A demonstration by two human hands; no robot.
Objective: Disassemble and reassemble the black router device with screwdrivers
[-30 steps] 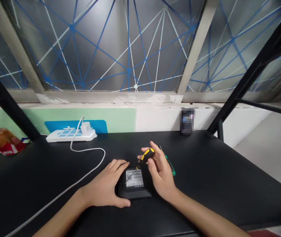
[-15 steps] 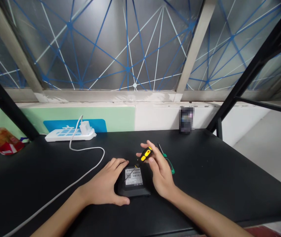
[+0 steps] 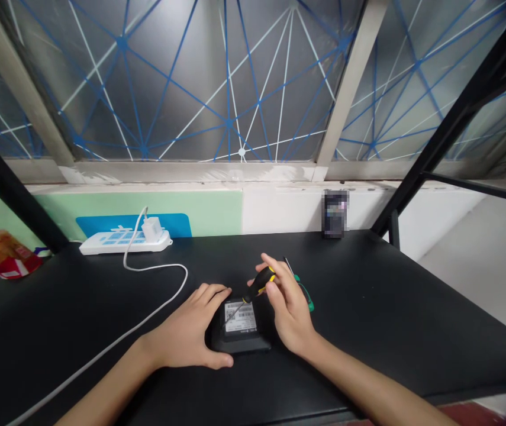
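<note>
A flat black device (image 3: 263,343) with a white printed label (image 3: 241,318) lies on the table. My left hand (image 3: 190,334) grips it from the left, fingers at its far edge and thumb at the near side. In my right hand (image 3: 292,307) is a screwdriver (image 3: 258,285) with a black and yellow handle, held between thumb and fingers. It slants down to the left, and its thin shaft crosses the label, with the tip at the device's left part. Whether the tip sits in a screw is too small to tell. Just beyond my right hand lies a green-handled screwdriver (image 3: 309,299), partly hidden.
A white power strip (image 3: 123,241) with a plugged-in charger (image 3: 151,228) stands at the back left, and its white cable (image 3: 146,322) runs across the black table (image 3: 390,319). An orange-brown container (image 3: 4,254) is far left. A dark blurred object (image 3: 335,214) leans at the back wall.
The screwdriver has turned about its shaft, so the yellow patches on its handle now face away more. My right fingers have shifted slightly around it. My left hand and the device stay in place.
</note>
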